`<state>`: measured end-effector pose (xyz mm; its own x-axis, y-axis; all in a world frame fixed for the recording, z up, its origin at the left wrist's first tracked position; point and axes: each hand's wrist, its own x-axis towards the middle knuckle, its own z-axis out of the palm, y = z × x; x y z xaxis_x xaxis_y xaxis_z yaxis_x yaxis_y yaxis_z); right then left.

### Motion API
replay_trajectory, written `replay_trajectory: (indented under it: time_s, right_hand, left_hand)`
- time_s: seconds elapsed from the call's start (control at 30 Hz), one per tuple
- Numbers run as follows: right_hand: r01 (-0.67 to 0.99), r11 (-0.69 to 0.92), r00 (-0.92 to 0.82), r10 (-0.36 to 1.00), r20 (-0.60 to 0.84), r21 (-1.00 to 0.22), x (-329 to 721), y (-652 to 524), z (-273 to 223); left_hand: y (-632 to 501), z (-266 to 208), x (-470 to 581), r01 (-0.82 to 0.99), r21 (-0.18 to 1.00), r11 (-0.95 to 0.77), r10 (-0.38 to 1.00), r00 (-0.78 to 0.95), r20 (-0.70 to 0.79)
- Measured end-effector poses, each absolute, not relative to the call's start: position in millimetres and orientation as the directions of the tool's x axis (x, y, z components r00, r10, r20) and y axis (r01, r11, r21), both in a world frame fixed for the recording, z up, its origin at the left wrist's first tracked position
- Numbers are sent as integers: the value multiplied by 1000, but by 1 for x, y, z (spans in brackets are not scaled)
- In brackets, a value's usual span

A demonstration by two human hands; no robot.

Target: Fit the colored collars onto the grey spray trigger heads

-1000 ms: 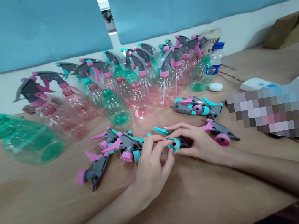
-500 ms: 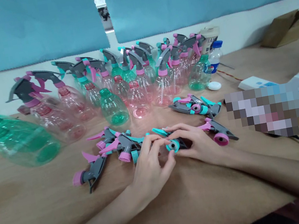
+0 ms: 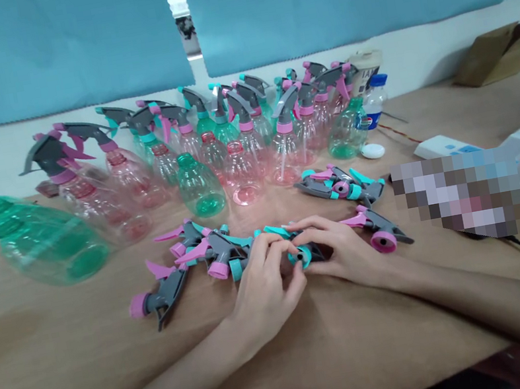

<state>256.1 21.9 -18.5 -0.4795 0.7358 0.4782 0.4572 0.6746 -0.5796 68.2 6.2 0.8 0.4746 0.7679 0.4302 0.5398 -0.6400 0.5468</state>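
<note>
A grey and teal spray trigger head (image 3: 305, 254) is between my two hands, its teal collar turned toward me. My right hand (image 3: 343, 250) is closed around the body of this head. My left hand (image 3: 265, 291) has its thumb and forefinger closed at the collar's opening; whether something small is pinched there is hidden. Just left of my left hand lie several spray heads, among them one with a pink collar (image 3: 218, 269). Another pink-collared spray head (image 3: 384, 236) rests to the right of my right hand.
Behind stand several pink and green bottles, some topped with spray heads, others uncapped, like the green bottle (image 3: 200, 185). More spray heads (image 3: 339, 184) lie in a pile. A blue-capped bottle (image 3: 376, 101), a white power strip (image 3: 450, 149) and a cardboard box (image 3: 499, 53) are at right.
My left thumb and forefinger have moved slightly over the collar and cover more of its opening. My right hand keeps its hold. The view has shifted a little.
</note>
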Motion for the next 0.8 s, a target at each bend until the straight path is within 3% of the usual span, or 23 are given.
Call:
replay_trajectory:
  time_s: [0.8]
  right_hand:
    - [428,680,-481,729,487,-595,256,21,-17]
  left_hand:
    - [4,1,67,574,503,-646,763,501,408]
